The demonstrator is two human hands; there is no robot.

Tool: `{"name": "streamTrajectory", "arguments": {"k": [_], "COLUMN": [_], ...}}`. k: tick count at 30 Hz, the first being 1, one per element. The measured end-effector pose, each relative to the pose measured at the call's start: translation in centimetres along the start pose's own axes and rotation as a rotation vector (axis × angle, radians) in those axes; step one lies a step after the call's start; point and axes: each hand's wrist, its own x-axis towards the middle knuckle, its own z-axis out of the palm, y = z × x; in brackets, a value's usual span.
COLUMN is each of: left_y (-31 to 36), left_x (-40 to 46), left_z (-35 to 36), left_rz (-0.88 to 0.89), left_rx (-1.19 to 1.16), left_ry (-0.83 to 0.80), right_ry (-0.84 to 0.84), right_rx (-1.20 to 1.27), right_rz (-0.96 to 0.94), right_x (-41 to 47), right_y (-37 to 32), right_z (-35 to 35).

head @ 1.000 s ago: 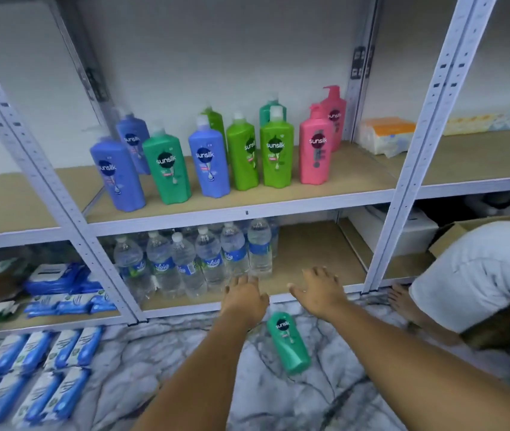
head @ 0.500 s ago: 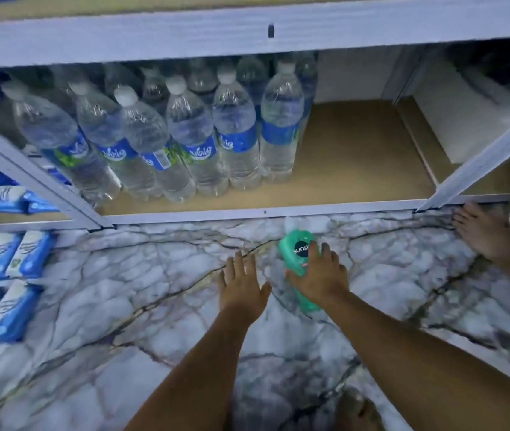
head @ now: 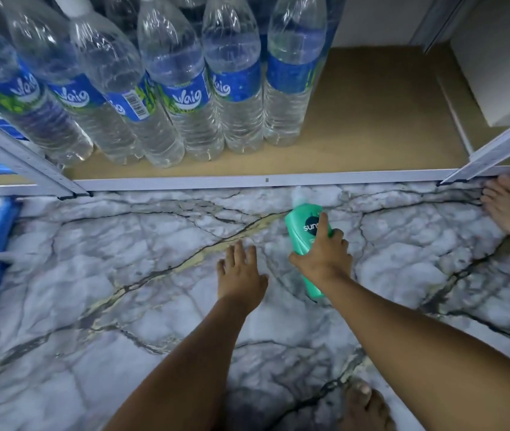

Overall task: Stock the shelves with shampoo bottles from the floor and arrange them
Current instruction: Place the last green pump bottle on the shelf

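- Fingers [head: 322, 227] of the right hand [head: 323, 259] curl over the green shampoo bottle [head: 302, 227], hiding half its label and most of its body.
- Left hand [head: 241, 272] lies flat just beside it, fingers straight and loosely spread.
- Bottle lies on the veined marble floor [head: 123, 275], pale cap blurred, near the metal shelf edge [head: 216, 182].
- Ribbed clear water bottles [head: 232, 88] stand cropped above.

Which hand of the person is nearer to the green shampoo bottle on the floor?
The right. The right hand grips the green shampoo bottle around its middle, fingers curled over it. The left hand is apart from it, to its left, open over the marble floor.
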Motion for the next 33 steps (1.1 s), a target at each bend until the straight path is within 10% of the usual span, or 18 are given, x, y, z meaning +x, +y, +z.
{"name": "streamTrajectory", "arguments": {"k": [9,21,33], "left_y": [3.9,14.9,20.0], "left_x": [-3.6,-13.0,-3.4], "left_z": [-12.2,-35.2,-41.3], "left_rz": [0.126,0.434,0.258], "left_rx": [-0.008,-0.124,0.174], "left_ry": [0.198,0.896,0.662], "right_ry": [0.189,0.590,0.888], "right_rx": [0.222,0.540,0.767], "right_rz": [-0.135,-0.405,-0.398], "right_x": [-4.6,-12.0,-2.3], "right_y": [-0.8,-2.1,-3.9], "right_z": [-9.2,-32.0,-49.1]}}
